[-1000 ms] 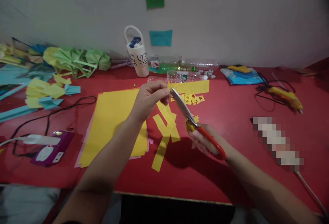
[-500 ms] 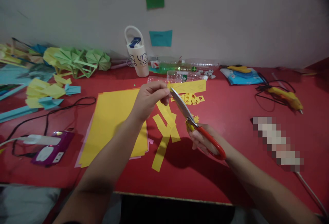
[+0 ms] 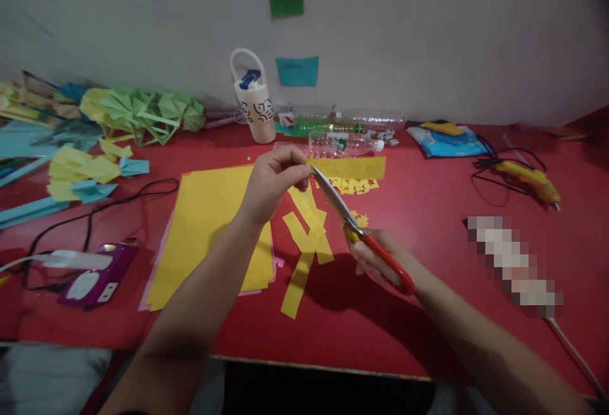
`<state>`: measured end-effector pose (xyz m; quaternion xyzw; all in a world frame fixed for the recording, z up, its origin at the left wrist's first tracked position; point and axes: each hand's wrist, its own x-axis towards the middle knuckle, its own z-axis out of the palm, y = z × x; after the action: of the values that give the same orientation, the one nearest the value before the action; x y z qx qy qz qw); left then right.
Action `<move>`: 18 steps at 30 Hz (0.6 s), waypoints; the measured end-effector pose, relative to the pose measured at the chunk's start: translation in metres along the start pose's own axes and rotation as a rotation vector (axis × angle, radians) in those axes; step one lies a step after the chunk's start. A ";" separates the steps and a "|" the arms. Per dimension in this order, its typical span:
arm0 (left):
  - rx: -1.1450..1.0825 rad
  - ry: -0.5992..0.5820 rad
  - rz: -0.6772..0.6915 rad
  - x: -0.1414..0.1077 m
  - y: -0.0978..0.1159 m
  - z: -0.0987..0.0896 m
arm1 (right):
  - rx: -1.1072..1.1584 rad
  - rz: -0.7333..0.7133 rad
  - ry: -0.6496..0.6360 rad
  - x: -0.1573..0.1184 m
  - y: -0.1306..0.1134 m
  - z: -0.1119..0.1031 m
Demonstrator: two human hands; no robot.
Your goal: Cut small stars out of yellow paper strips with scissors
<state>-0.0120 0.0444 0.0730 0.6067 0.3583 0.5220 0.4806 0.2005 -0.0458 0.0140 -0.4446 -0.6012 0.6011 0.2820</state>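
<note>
Pinched between the fingers of my left hand (image 3: pixel 285 177) is one end of a yellow paper strip (image 3: pixel 356 167), which stretches out to the right. My right hand (image 3: pixel 373 253) is wrapped round the red-handled scissors (image 3: pixel 387 263). Their blades point up and left, with the tips at the strip's held end beside my left fingertips. Behind and below the strip lie small yellow pieces with star-shaped holes (image 3: pixel 352 186). Small yellow stars (image 3: pixel 360 219) lie near the scissors' pivot. More cut yellow strips (image 3: pixel 299 285) cross each other on the red table (image 3: pixel 257 332).
Yellow sheets (image 3: pixel 204 231) are stacked at left, near a purple power strip (image 3: pixel 98 278) with cables. Folded paper shapes (image 3: pixel 137 110) lie back left. Behind stand a white tumbler (image 3: pixel 259 113) and plastic bottles (image 3: pixel 345 144); a yellow glue gun (image 3: pixel 528 183) is at right.
The yellow strip has tilted, its free end now lower and slightly further right. My left hand and the scissors have shifted slightly to the left.
</note>
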 end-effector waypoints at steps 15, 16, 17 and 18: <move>0.011 -0.062 0.032 -0.005 0.006 0.006 | 0.016 -0.030 -0.009 -0.002 -0.008 0.002; 0.015 -0.070 0.034 -0.005 0.006 0.006 | 0.017 -0.031 -0.008 -0.002 -0.009 0.002; 0.019 -0.077 0.037 -0.005 0.006 0.006 | 0.017 -0.033 -0.008 -0.002 -0.009 0.002; 0.022 -0.082 0.043 -0.005 0.006 0.006 | 0.017 -0.035 -0.008 -0.002 -0.008 0.001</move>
<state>-0.0073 0.0369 0.0779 0.6406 0.3309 0.5028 0.4768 0.1987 -0.0477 0.0223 -0.4293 -0.6049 0.6029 0.2938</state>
